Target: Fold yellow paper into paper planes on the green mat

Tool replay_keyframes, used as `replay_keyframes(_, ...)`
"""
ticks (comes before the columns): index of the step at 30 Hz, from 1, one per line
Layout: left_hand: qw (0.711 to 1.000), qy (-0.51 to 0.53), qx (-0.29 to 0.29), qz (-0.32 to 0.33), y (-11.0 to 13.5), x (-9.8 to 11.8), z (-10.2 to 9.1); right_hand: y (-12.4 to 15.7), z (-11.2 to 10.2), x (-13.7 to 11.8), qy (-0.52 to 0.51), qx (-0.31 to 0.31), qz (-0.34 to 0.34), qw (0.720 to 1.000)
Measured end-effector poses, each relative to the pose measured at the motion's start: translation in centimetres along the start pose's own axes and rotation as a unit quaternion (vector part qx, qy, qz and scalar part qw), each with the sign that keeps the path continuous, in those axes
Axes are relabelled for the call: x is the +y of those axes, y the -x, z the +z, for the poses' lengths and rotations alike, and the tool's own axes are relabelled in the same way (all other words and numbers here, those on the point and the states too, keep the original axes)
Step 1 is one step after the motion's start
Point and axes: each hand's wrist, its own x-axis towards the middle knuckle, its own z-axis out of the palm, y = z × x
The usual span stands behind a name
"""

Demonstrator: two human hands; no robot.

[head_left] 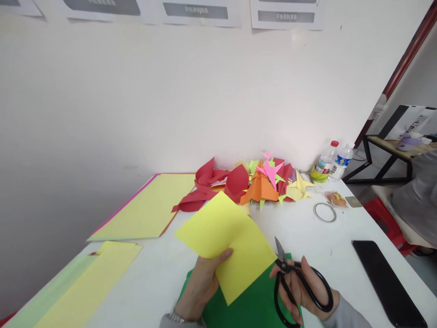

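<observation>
A square of yellow paper is tilted up in front of me, with my left hand gripping it, thumb on its near face. My right hand has hold of black-handled scissors, fingers around the handles. The blades point up and away, close to the paper's right corner; whether they touch it I cannot tell. Beneath both hands lies a green sheet on the white table, partly hidden by the yellow paper.
Stacked yellow sheets and paper strips lie at left. Red folded paper and paper planes sit along the wall. At right are two bottles, a tape roll, a wrapped snack, a black slab and a seated person.
</observation>
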Motion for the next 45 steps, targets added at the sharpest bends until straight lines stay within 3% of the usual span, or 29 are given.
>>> replay_keyframes(10, 1.0, 0.003, -0.003, -0.005, -0.3, 0.2, -0.5, 0.1, 0.1, -0.1, -0.005, 0.003, 0.011, 1.0)
replay_keyframes(21, 0.999, -0.01, -0.037, -0.038, 0.1, -1.0, -0.1, -0.5, 0.6, -0.2, 0.0, -0.011, 0.015, 1.0)
replay_keyframes(45, 1.0, -0.005, -0.027, -0.013, 0.1, -0.4, 0.1, -0.4, 0.2, -0.1, 0.013, 0.007, -0.015, 1.0)
